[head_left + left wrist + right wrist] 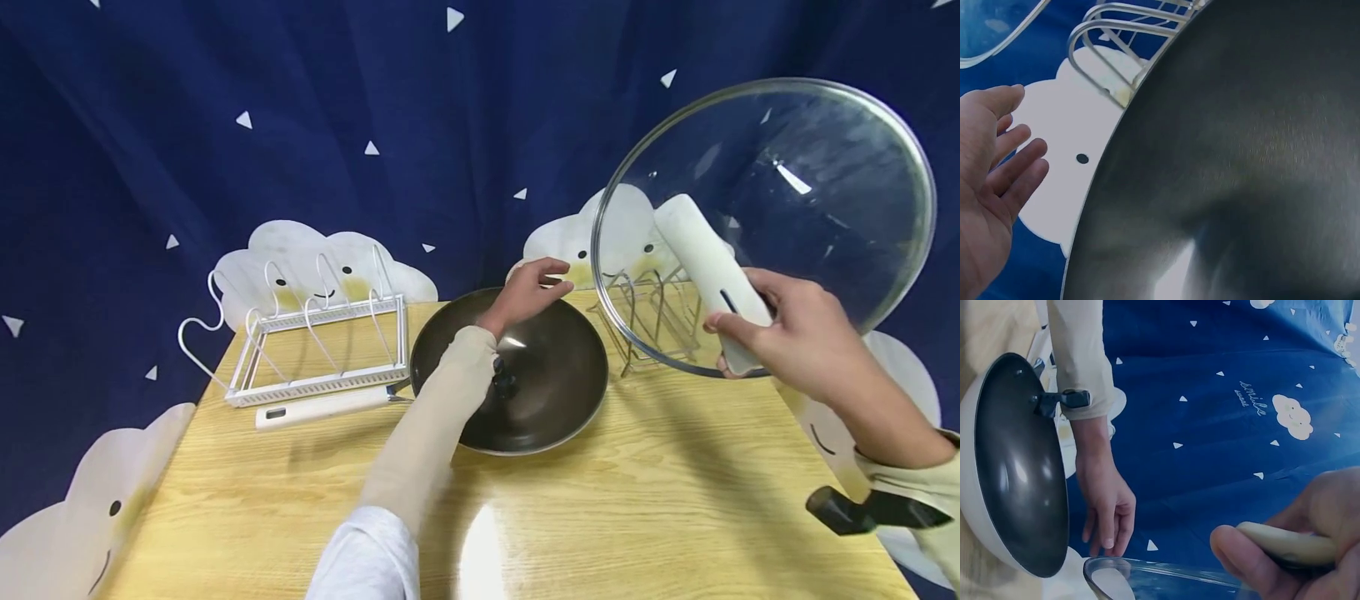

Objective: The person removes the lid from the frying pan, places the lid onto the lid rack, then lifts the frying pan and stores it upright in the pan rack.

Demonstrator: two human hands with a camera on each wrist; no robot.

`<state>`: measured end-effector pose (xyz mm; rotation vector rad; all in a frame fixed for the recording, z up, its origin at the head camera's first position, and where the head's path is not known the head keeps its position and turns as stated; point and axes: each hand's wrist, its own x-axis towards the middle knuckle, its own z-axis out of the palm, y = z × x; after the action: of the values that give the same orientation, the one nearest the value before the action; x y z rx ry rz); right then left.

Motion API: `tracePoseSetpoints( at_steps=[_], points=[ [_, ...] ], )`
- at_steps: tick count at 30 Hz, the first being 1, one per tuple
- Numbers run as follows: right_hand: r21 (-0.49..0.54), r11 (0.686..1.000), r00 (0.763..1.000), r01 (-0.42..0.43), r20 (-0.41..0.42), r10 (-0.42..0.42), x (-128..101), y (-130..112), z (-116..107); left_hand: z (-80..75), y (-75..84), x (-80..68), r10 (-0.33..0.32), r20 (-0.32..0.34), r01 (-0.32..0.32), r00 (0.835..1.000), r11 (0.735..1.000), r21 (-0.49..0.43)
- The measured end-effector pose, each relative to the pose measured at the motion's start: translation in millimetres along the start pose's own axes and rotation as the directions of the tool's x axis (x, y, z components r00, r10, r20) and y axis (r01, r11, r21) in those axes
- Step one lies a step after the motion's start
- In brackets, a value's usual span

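Observation:
My right hand (795, 329) grips the long white handle (708, 275) of a round glass pan lid (825, 183) with a metal rim. The lid is held up in the air, tilted, at the right. In the right wrist view, fingers and thumb wrap the handle. My left hand (528, 292) reaches over the far side of a dark wok (555, 375) and holds nothing. Its fingers are loosely bent in the left wrist view, apart from the wok's rim. The wok stands on the table, its white handle (322, 408) pointing left.
A white rack (322, 387) with wavy wire dividers stands at the left, just behind the wok's handle. A smaller wire rack (652, 325) stands right of the wok, partly behind the lid. The wooden table (600, 517) ends at a blue curtain (300, 83) with clouds.

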<state>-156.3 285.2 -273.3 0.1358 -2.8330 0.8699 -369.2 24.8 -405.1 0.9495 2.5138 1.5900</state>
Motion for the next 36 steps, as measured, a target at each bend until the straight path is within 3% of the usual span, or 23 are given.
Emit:
tracePoseSetpoints(
  at_steps=[6, 12, 24, 31, 36],
  points=[
    [-0.028, 1.000, 1.000, -0.007, -0.004, 0.007, -2.1, 0.9, -2.5, 20.8, -5.1, 7.2, -0.037, -0.006, 0.037, 0.999, 0.998, -0.043],
    [-0.046, 0.998, 0.999, -0.038, 0.001, 0.038, -2.7, 2.3, -5.1, 33.6, -2.1, 15.5, -0.044, -0.023, 0.043, 0.999, 0.999, -0.025],
    [-0.103, 0.994, 0.999, -0.048, -0.031, 0.045, -4.4, 8.5, -10.5, 65.2, 9.4, 35.2, -0.022, -0.028, 0.025, 0.999, 0.991, 0.130],
    [-0.096, 0.995, 0.999, -0.041, -0.030, 0.039, -3.1, 13.1, -9.5, 84.0, 14.7, 40.4, -0.062, -0.027, 0.064, 0.998, 0.992, 0.111],
    [-0.103, 0.994, 0.999, -0.038, -0.041, 0.034, 2.6, 13.8, -5.5, 90.4, 13.6, 42.6, -0.052, -0.082, 0.062, 0.995, 0.990, 0.125]
  ],
)
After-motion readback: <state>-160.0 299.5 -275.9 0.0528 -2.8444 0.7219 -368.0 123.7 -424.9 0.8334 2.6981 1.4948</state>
